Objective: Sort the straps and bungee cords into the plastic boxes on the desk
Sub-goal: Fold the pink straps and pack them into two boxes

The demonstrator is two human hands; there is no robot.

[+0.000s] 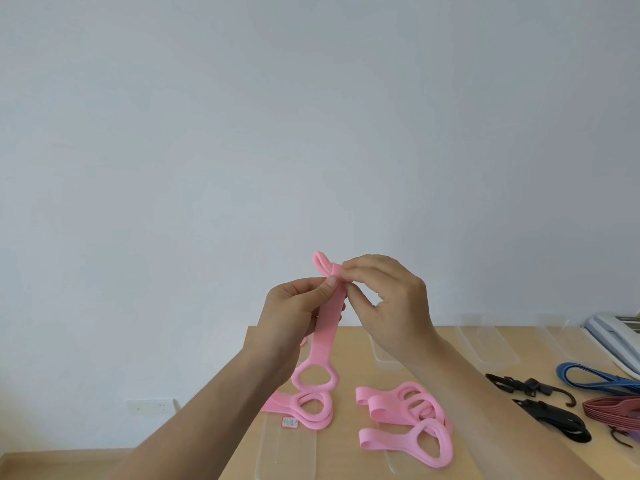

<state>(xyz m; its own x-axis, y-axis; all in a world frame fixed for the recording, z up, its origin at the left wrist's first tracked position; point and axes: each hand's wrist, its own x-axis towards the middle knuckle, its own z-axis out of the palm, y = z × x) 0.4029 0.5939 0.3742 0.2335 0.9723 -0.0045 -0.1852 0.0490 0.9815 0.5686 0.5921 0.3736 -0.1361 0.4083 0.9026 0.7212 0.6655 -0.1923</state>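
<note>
you hold one pink strap (327,320) upright above the desk (349,362), with your left hand (294,306) pinching it just under its top between thumb and fingers and your right hand (388,299) pinching the folded loop at the top. its ring end hangs just over two stacked straps (313,419) that lie across the far end of the near clear box (277,455). a loose pile of pink straps (415,420) lies on the desk just right of that box, and farther right lie black straps (557,420), a blue bungee cord (595,377) and a red bungee cord (613,408), with the far clear boxes (485,341) along the back edge.
</note>
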